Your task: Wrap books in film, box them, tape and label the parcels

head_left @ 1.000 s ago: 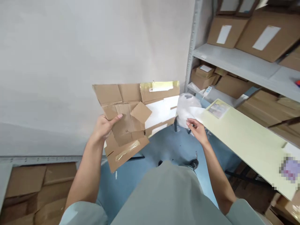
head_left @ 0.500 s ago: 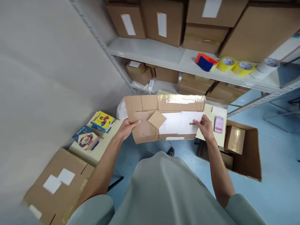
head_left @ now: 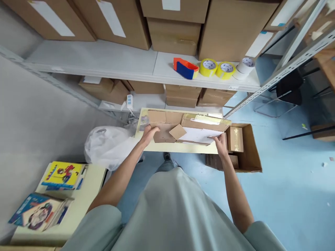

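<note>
A flattened cardboard box stretches between my two hands over a pale yellow table. White paper sheets and clear tape cover its right part, and a small square flap of cardboard sticks out near its middle. My left hand grips its left edge, thumb on top. At the right end, my right hand pinches the edge with the thumb over the white paper. The cardboard is tilted; whether it touches the table I cannot tell.
Ahead stands a grey shelf with cardboard boxes, yellow tape rolls and an orange-blue tape dispenser. An open carton is right of the table. Leftward are a white plastic bag and stacked books on another table.
My view has swung to the right and I stand nearer the shelf. The cardboard, still in both hands, is now over the pale table and tipped flatter.
</note>
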A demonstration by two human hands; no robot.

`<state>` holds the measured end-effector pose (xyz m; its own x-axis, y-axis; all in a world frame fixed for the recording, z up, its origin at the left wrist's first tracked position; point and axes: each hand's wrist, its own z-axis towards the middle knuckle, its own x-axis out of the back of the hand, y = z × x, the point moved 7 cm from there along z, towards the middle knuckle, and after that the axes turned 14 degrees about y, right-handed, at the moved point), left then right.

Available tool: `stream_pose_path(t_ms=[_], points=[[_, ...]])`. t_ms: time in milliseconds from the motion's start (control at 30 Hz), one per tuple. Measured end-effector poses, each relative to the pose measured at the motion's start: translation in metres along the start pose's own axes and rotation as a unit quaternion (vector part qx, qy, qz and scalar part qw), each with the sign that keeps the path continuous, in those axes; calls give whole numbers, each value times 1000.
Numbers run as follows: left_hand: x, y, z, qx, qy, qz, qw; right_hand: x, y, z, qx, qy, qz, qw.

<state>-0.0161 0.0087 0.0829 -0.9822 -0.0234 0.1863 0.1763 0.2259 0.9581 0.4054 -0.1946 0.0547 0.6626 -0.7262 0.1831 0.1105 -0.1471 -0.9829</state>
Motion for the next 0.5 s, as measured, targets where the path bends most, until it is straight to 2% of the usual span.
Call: stream_pose_path(t_ms=[100,267,500], points=[[-19,-2,31,0,-26,20,999,-1,-5,5,0,21,-19,1000],[-37,-14,75,21,-44,34,998,-16,-2,9,-43,36,-60,997],[-43,-35,100,28,-127,8,991,-48,-3,7,-71,30,-69,995]])
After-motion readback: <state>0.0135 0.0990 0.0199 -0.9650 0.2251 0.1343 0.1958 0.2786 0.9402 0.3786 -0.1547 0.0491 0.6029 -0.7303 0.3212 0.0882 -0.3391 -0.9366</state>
